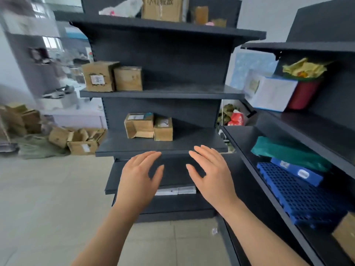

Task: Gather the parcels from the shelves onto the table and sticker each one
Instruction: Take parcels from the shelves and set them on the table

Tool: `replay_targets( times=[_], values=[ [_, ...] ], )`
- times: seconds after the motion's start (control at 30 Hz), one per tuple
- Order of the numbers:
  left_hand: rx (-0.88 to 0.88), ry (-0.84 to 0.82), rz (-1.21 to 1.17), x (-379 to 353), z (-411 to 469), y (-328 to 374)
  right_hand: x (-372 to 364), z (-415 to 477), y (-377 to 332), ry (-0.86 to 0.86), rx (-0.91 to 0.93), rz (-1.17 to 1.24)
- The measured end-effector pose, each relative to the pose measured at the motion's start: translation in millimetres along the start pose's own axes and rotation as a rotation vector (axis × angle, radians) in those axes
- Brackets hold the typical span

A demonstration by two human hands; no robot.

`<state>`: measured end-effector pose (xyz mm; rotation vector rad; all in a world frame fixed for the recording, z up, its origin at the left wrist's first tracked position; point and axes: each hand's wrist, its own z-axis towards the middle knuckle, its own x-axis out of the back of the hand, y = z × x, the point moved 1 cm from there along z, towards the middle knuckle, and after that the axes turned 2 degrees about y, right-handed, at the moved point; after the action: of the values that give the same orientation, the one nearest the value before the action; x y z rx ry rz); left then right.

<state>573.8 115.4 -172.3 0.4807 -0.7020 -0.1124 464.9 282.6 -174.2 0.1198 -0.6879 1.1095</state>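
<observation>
A dark shelf unit (161, 94) stands straight ahead. Two brown cardboard parcels (112, 76) sit at the left of its upper shelf. Two smaller parcels, a torn one (139, 125) and a narrow one (163, 128), stand on the shelf below. A large carton (162, 8) is on the top shelf. My left hand (139, 178) and my right hand (210, 173) are both raised with fingers straight, palms facing each other, in front of and below the lower pair of parcels. Neither hand touches anything.
A second dark shelf unit (307, 120) on the right holds a white box (272, 94), a red bin, green cloth and a blue perforated crate (299, 194). Open cardboard boxes (76, 140) lie on the floor at left. Tiled floor (48, 198) spreads to the left.
</observation>
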Motion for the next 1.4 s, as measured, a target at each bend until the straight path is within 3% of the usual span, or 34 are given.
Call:
replay_targets(
  times=[0.33,0.57,0.8,1.13,1.4],
  values=[
    [0.133,0.079,0.120,-19,104,-79,-107,121,26,0.007,0.089,0.135],
    [0.106,0.139,0.151,-14,207,-152,-187,212,29,0.008,0.071,0.140],
    [0.020,0.090,0.252,-16,317,-217,-254,298,24,0.036,0.029,0.116],
    [-0.089,0.071,0.418,-49,426,-261,-314,385,50,-0.118,-0.021,0.084],
    [-0.009,0.020,0.611,-71,461,-271,-355,438,71,-0.307,-0.036,0.145]
  ],
)
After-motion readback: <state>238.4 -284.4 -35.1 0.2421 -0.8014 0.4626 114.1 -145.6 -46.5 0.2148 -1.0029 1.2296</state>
